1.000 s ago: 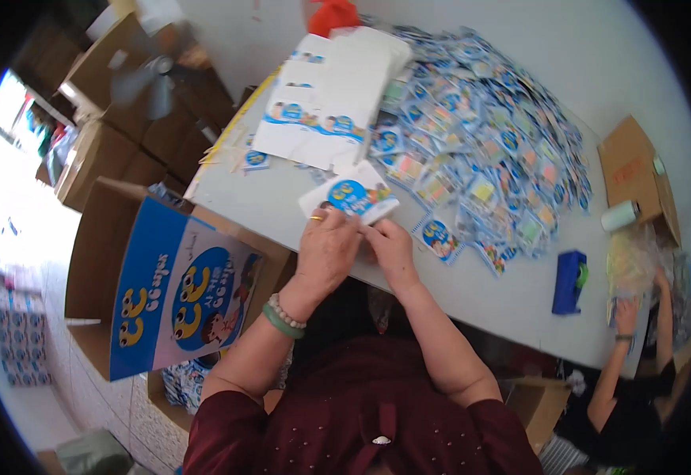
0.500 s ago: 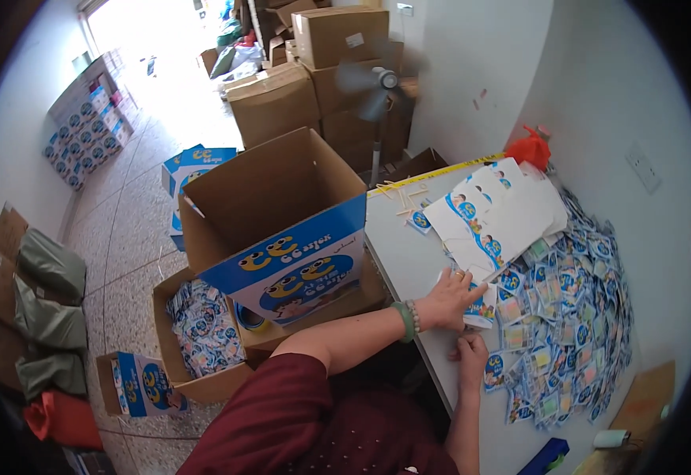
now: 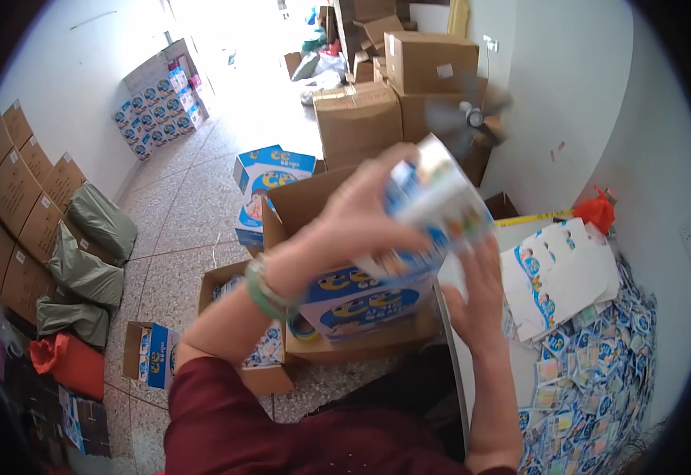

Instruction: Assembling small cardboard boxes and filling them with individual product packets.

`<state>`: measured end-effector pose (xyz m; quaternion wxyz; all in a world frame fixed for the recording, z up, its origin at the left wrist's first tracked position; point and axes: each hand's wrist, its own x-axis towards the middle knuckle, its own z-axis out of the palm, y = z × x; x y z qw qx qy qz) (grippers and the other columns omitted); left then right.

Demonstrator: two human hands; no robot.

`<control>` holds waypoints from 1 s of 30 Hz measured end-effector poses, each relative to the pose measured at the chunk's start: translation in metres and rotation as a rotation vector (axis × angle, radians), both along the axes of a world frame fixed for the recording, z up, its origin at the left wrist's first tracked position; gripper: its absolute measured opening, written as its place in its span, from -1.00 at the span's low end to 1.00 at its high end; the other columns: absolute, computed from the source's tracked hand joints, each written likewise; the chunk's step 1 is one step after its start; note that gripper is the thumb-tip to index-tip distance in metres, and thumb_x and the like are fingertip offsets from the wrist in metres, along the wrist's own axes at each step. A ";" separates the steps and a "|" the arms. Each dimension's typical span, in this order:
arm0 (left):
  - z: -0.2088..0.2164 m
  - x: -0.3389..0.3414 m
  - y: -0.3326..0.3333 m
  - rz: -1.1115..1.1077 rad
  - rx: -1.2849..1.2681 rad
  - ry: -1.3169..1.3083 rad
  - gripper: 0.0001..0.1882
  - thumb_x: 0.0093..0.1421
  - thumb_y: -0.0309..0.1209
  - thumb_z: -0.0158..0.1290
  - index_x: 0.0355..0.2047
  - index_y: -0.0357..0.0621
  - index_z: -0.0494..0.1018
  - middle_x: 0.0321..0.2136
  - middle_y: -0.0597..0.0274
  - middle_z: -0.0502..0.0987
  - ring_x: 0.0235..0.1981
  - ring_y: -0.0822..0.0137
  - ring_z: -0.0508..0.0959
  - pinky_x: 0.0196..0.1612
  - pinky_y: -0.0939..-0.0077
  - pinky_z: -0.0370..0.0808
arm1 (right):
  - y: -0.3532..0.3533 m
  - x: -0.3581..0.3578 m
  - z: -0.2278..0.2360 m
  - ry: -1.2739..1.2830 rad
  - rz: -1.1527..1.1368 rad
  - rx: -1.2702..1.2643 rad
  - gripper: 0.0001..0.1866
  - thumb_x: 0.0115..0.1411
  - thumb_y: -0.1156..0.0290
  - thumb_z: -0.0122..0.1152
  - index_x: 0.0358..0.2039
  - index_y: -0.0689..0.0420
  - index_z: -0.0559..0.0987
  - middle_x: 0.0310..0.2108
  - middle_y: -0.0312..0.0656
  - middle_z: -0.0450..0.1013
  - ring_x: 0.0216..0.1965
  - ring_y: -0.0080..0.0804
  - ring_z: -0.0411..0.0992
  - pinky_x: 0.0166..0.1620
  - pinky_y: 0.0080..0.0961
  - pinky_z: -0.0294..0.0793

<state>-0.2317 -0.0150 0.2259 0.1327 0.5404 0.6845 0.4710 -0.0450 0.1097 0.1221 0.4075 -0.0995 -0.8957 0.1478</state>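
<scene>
My left hand (image 3: 365, 218) grips a small white and blue printed box (image 3: 444, 202), raised and tilted above the large open carton; motion blurs it. My right hand (image 3: 478, 297) has its fingers stretched upward, the tips at the box's lower right edge. Whether they press on it is hard to tell. Below the hands stands the tall blue and white carton (image 3: 377, 305) with its brown inside showing. Flat white printed box blanks (image 3: 559, 273) lie on the table to the right, beside a big heap of small blue and white packets (image 3: 599, 372).
A roll of tape (image 3: 304, 327) sits by the tall carton. On the floor are an open brown box of packets (image 3: 266, 378) and a smaller blue box (image 3: 155, 356). Behind stand a spinning fan (image 3: 472, 117) and stacked brown cartons (image 3: 359, 127). Green sacks (image 3: 88, 269) line the left.
Both hands have come up from the table, the left now carrying the small box over to the tall carton. My view has swung left.
</scene>
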 end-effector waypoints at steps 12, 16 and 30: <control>-0.049 -0.078 0.030 -0.040 -0.872 0.234 0.02 -0.32 -0.14 0.30 0.24 0.04 0.18 -0.02 -0.07 0.38 0.02 0.04 0.44 0.03 0.34 0.44 | -0.025 -0.041 0.013 -0.279 0.164 0.118 -0.87 -0.17 0.61 0.19 -0.54 0.16 0.45 -0.11 -0.18 0.49 -0.02 -0.15 0.38 0.12 -0.06 0.19; -0.122 -0.089 0.047 -0.048 -1.043 0.211 0.06 -0.32 -0.10 0.32 0.26 0.09 0.15 -0.02 -0.10 0.36 0.03 -0.03 0.42 0.06 0.25 0.40 | -0.024 -0.035 0.010 -0.339 0.151 0.058 -0.84 -0.15 0.61 0.21 -0.52 0.15 0.43 -0.11 -0.18 0.49 -0.05 -0.14 0.40 0.13 -0.04 0.18; -0.345 -0.118 -0.029 -0.209 -1.087 0.571 0.02 -0.26 -0.13 0.33 0.25 0.03 0.13 -0.01 -0.30 0.25 0.03 -0.26 0.30 0.10 -0.07 0.26 | -0.018 -0.014 -0.013 -0.262 0.172 0.054 -0.92 -0.15 0.42 0.14 -0.57 0.03 0.44 -0.39 -0.30 0.44 -0.33 -0.39 0.42 0.11 0.11 0.25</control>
